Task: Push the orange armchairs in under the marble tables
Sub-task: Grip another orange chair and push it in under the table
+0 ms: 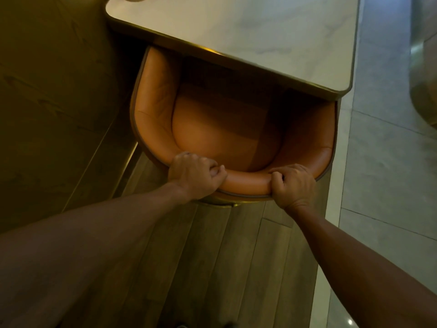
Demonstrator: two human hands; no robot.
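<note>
- Your left hand [195, 176] and right hand [293, 185] each clamp the orange armchair [212, 129] along its back rim.
- Its front sits under the marble table [260, 36].

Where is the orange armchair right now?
In the head view, centre frame, the orange armchair sits partly under the marble table, with the left hand and right hand gripping its backrest.

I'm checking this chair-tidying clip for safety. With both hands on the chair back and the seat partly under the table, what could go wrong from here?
1. The orange leather armchair's arms sit close beneath the white marble table's brass edge; pushing on could scrape the leather.
2. The left hand and right hand wrap the backrest rim, so fingers might get pinched if it reaches the edge.
3. The chair looks angled to the table and might jam.
</note>
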